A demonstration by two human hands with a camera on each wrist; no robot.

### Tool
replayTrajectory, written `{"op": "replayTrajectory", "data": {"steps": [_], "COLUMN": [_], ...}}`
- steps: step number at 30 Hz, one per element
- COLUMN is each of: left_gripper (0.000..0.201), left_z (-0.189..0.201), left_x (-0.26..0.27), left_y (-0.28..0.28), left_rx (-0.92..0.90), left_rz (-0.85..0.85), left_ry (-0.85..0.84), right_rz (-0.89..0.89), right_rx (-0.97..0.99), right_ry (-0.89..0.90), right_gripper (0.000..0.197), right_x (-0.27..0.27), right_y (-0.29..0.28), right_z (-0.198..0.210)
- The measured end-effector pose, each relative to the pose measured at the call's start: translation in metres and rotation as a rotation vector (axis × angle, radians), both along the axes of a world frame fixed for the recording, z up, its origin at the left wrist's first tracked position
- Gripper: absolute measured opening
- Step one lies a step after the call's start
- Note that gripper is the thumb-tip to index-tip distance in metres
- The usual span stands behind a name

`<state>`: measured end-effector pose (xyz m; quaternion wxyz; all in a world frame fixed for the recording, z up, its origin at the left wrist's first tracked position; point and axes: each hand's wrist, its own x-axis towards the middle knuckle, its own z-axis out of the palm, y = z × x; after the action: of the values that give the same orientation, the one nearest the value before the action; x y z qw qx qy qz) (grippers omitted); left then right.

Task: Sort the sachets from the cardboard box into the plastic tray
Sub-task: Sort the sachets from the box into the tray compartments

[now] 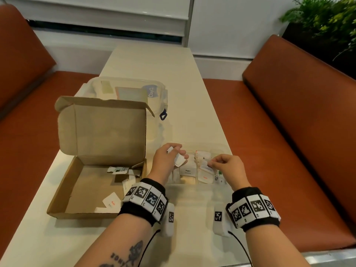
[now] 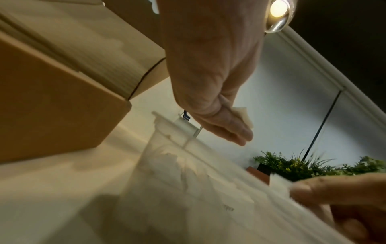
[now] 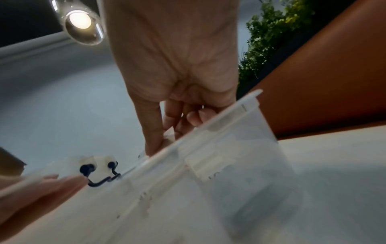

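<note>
Cardboard box (image 1: 73, 189), brown corrugated, lid propped open; flat white paper sachets (image 1: 111, 201) loose on its floor. Left hand (image 1: 165, 160) over clear plastic tray (image 1: 217, 146), fingers curled, holding a couple of white sachets (image 1: 178, 158), the lower one's long axis tilting down-left. Right hand (image 1: 227, 166) pinches one sachet (image 1: 206, 165) at the tray's right compartments; its axis is unclear. Filed sachets stand on edge.

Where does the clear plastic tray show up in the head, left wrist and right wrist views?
Head: plastic tray lies centre-right, under both hands.
Left wrist: tray wall runs from centre to lower right.
Right wrist: tray rim and wall fill centre and lower right.
Shared landmark: the green plant.
</note>
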<state>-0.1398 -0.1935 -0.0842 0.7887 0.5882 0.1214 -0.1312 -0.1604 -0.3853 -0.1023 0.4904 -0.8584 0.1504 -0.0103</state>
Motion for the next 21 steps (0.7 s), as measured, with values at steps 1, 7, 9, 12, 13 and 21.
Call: {"op": "replayTrajectory", "data": {"steps": [1,7,9,12,13,21], "left_gripper": [0.017,0.020,0.020,0.018,0.017,0.017], "left_z": [0.000,-0.004,-0.004,-0.003,-0.004,-0.010], "left_x": [0.000,-0.001,-0.002,-0.002,-0.002,-0.003], "left_y": [0.000,0.002,0.003,0.005,0.005,0.003], "left_rx": [-0.001,0.098,0.100,0.096,0.089,0.085], "left_rz": [0.011,0.065,0.070,0.083,0.088,0.093], "left_ry": [-0.005,-0.047,-0.056,-0.056,-0.056,-0.060], "right_rz": [0.000,0.146,0.170,0.192,0.196,0.327], "right_rx": [0.027,-0.034,-0.087,-0.292,-0.365,-0.641], "right_ry": [-0.014,-0.027,0.000,-0.008,-0.025,-0.068], "right_gripper": [0.007,0.019,0.019,0.011,0.008,0.013], "right_x": [0.000,0.008,0.009,0.012,0.013,0.019], "right_y": [0.001,0.032,0.042,0.050,0.051,0.057], "right_z": [0.002,0.000,-0.009,-0.020,-0.023,-0.028]}}
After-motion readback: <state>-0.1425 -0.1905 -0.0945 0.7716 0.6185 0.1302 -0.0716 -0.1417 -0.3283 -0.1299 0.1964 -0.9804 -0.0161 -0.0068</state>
